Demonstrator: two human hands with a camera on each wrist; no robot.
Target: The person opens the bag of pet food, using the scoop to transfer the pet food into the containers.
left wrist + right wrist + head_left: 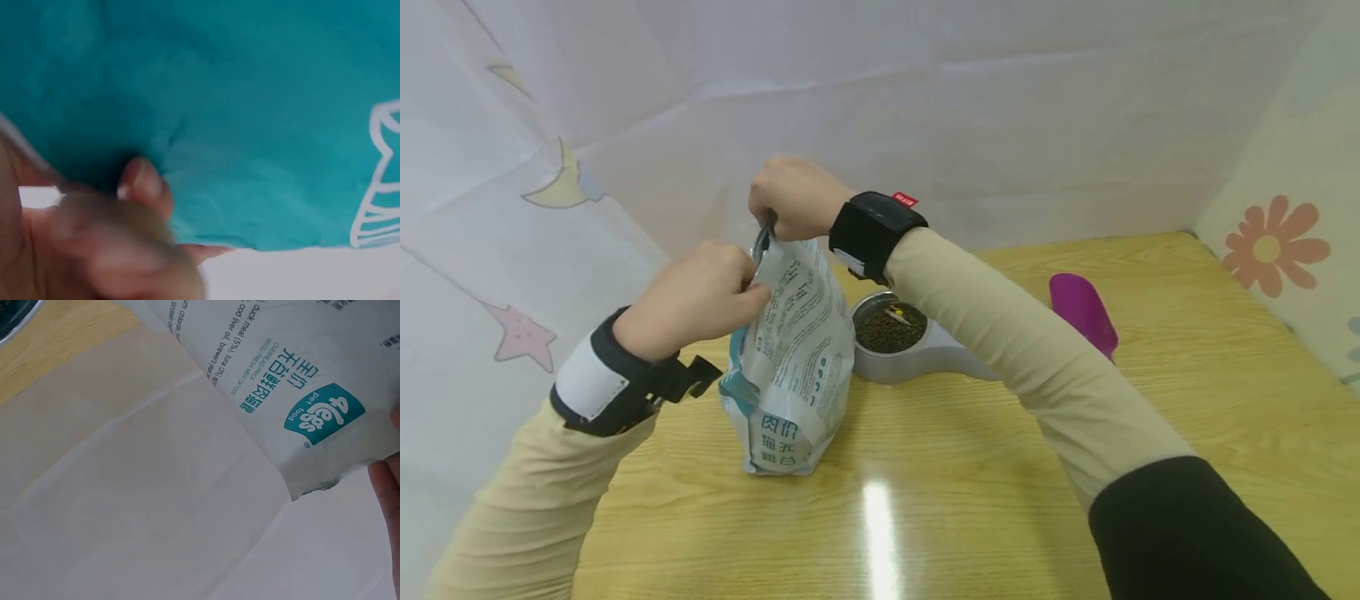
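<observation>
Sleeves: beige with a dark cuff at lower right, nearest the head camera; black wrist straps on both arms.
Left hand: fingers curled, pinching the near side of the bag top; left wrist view blurred, a fingertip pressed into teal bag material.
Right hand: fingers curled round the far side of the bag top, above the left hand; only a sliver of finger at the edge of the right wrist view.
Pet food bag: upright on the bench, white and teal with printed text, top edge ragged in the right wrist view; mouth open or sealed, cannot tell.
Bowl: metal, holding brown kibble, just behind and right of the bag, under the right forearm.
Scoop: magenta, lying on the bench right of the bowl, apart from both hands.
Backdrop: white sheet with moon and star prints, flower print at right.
Risk: uneven pull at the top likely to tip the bag toward the bowl and spill kibble; right forearm close over the bowl, could knock it.
</observation>
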